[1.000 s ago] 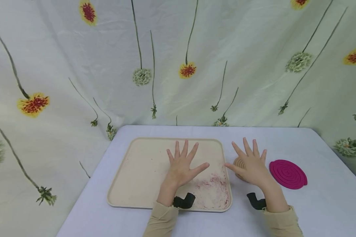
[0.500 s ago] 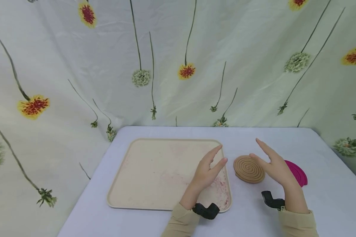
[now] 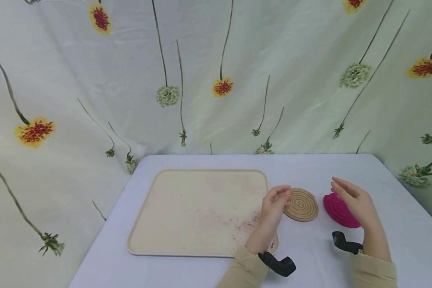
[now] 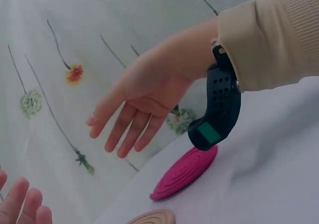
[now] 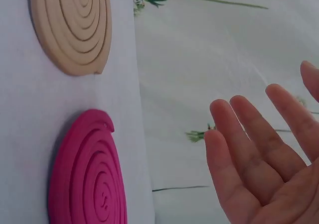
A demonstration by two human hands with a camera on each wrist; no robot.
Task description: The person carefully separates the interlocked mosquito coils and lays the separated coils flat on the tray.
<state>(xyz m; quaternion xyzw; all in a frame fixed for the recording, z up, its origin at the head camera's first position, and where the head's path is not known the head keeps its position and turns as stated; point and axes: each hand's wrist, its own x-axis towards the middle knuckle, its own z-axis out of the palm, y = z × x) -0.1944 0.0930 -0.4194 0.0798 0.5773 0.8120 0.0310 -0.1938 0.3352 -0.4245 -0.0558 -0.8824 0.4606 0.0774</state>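
Two flat spiral discs, each wound from a clay-like rope, lie on the white-covered table. One is tan [image 3: 303, 206], the other magenta [image 3: 340, 211]. My left hand [image 3: 273, 208] is between the tray's right edge and the tan disc, its fingertips overlapping that disc's left side in the head view. Over the magenta disc is my right hand [image 3: 361, 206], fingers pointing left and bent a little. In the left wrist view the right hand [image 4: 144, 92] hangs with loose fingers above the magenta disc [image 4: 184, 173]. The right wrist view shows its palm [image 5: 284, 199] bare. Neither hand holds anything.
A beige rectangular tray [image 3: 187, 216] covers the table's left half, with reddish smears toward its right side. Behind the table hangs a flower-printed cloth [image 3: 194, 120]. Each wrist wears a black camera mount, such as the left one [image 3: 279, 265].
Both hands have moved right from flat, widely spread poses, turning sideways with fingers coming together. The left left the tray's middle for its right edge; the right uncovered the tan disc and reached the magenta one.
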